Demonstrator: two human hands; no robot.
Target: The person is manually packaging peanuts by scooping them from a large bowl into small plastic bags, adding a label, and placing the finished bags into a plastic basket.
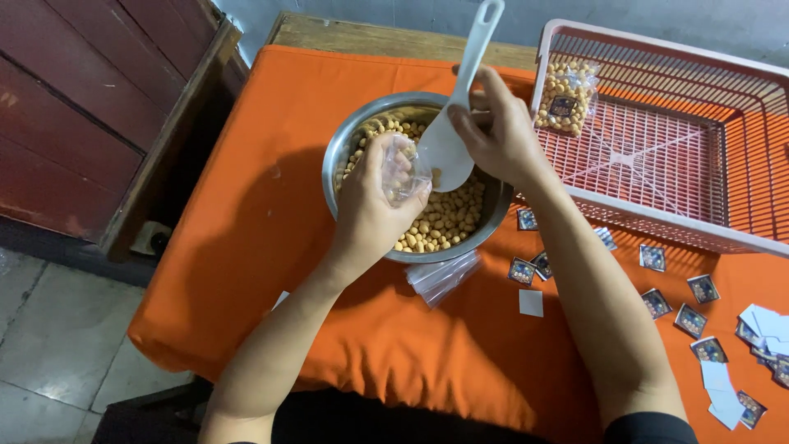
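Two hands grip: left hand (pixel 370 205) a clear bag (pixel 404 168), right hand (pixel 497 136) a white scoop (pixel 452 140).

Left hand (pixel 371 205) holds clear bag (pixel 404 168) over steel bowl (pixel 345 144) of nuts; right hand (pixel 501 131) grips white scoop (pixel 456 123).

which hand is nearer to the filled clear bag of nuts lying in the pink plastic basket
Right. The right hand, holding the white plastic scoop, is just left of the filled clear bag of nuts; the left hand is farther left, over the round steel bowl.
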